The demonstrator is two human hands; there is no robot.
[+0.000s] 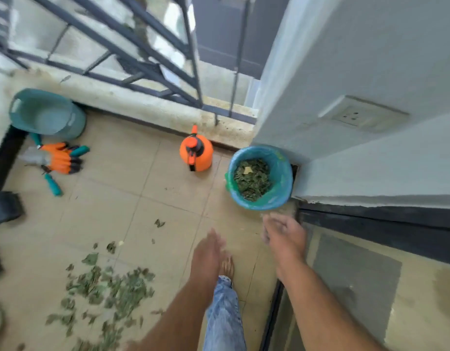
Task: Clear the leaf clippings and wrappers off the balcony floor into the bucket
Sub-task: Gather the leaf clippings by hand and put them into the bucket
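Note:
A blue bucket (282, 191) lined with a green bag stands in the corner by the wall, holding a heap of green leaf clippings (251, 179) and a yellowish scrap. A scatter of leaf clippings (110, 287) lies on the beige floor tiles at lower left. My left hand (208, 252) hangs over the floor below and left of the bucket, fingers extended, holding nothing. My right hand (284, 234) hovers just below the bucket's near rim, blurred, fingers apart and empty.
An orange pressure sprayer (196, 150) stands left of the bucket. Orange garden gloves (59, 158) and teal-handled tools (53, 184) lie at the left near a teal tub (48, 114). Dark railing (132, 59) and ledge run behind. A sliding-door track (272, 317) lies at right.

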